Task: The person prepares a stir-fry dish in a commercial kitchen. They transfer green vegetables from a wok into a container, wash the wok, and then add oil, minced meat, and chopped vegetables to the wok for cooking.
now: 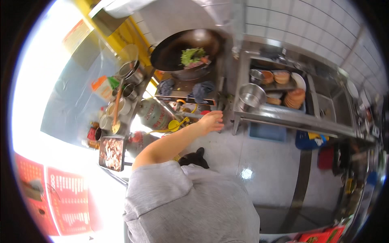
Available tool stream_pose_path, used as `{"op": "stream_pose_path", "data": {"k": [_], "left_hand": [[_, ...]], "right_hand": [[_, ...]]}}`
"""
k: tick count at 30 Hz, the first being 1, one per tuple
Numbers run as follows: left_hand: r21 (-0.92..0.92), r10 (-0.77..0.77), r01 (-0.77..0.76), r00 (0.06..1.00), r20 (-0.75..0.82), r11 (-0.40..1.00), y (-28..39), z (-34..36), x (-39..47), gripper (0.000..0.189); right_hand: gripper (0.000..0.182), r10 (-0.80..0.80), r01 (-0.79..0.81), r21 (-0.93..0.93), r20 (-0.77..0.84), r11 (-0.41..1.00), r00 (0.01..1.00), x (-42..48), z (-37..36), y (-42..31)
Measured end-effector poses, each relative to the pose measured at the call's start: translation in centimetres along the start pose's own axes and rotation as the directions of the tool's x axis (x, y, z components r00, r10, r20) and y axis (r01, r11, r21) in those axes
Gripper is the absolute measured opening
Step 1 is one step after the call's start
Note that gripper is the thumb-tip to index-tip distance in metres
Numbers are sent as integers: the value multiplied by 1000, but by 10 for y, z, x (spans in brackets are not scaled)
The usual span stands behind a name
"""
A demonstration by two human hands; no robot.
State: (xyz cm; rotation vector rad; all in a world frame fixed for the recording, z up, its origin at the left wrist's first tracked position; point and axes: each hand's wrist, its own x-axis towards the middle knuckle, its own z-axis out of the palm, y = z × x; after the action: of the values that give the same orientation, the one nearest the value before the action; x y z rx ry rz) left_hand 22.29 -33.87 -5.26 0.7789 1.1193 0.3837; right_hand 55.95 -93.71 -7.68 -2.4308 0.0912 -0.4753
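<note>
My left hand (211, 122) reaches out in front of my body, fingers a little apart, with nothing seen in it. Just behind it is a small red round thing (205, 112), partly hidden; whether they touch I cannot tell. Beyond the hand, a large dark wok (170, 54) sits on the stove, holding chopped green vegetables (192, 56) and pinkish pieces (197, 63) that look like meat. Two dark cloths (166, 87) lie along the stove's front. My right hand is out of view.
Left of the stove, a counter carries pots (132, 73), a long-handled wooden utensil (118, 101) and a tray of raw meat (111, 153). Gas cylinders (155, 114) stand below. At right, a steel sink (329, 91) holds stacked bowls (294, 98); a metal pot (251, 95) rests on its edge.
</note>
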Motion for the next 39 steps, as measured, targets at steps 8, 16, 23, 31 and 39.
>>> {"op": "stream_pose_path", "data": {"k": [8, 16, 23, 31, 39], "left_hand": [[-358, 73, -152, 972, -224, 921, 0, -183, -1, 37], [-621, -112, -720, 621, -776, 310, -3, -426, -6, 25], [-444, -335, -889, 388, -858, 109, -118, -575, -20, 28], [-368, -361, -929, 330, -872, 41, -92, -516, -34, 44], [-502, -329, -855, 440, -836, 132, -45, -360, -22, 32]], "right_hand": [[19, -489, -31, 671, 571, 741, 659, -46, 110, -324], [25, -840, 29, 844, 535, 535, -87, -306, 321, -783], [21, -787, 389, 839, 514, 380, -340, -460, 390, -918], [40, -476, 513, 554, 226, -655, -850, -414, 387, -880], [23, -191, 219, 642, 114, -735, -975, -360, 368, -836]]}}
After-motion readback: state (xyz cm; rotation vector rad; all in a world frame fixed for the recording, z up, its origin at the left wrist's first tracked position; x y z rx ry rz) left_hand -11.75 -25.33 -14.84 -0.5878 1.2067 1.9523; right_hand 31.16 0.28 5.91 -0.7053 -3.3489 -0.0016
